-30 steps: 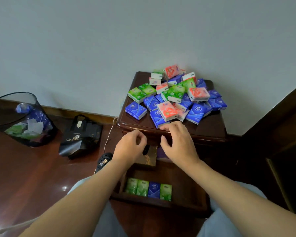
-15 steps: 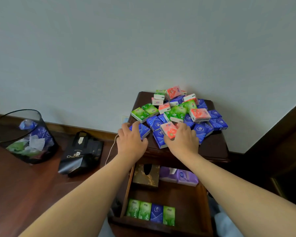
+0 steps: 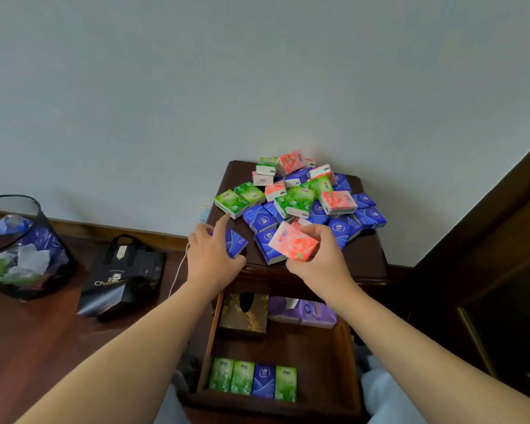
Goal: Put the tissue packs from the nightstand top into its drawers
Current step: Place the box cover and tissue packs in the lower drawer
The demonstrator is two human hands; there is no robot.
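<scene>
While both forearms reach in from below, the nightstand point(image 3: 364, 261) stands against the wall with a heap of packs point(image 3: 303, 197) in green, blue and pink on its top. Its drawer point(image 3: 346, 362) is pulled out beneath the hands; four packs point(image 3: 253, 380), three green and one blue, stand in a row at the front, with a gold box point(image 3: 242, 316) and a purple pack point(image 3: 306, 312) at the back. On the floor to the left sit a bin point(image 3: 22, 249) and a black bag point(image 3: 120, 276). The right hand point(image 3: 318, 255) pinches a pink pack point(image 3: 292, 241), lifted at the heap's near edge. The left hand point(image 3: 211, 255) curls around a blue pack point(image 3: 236, 241) near the top's left front corner, forefinger out
</scene>
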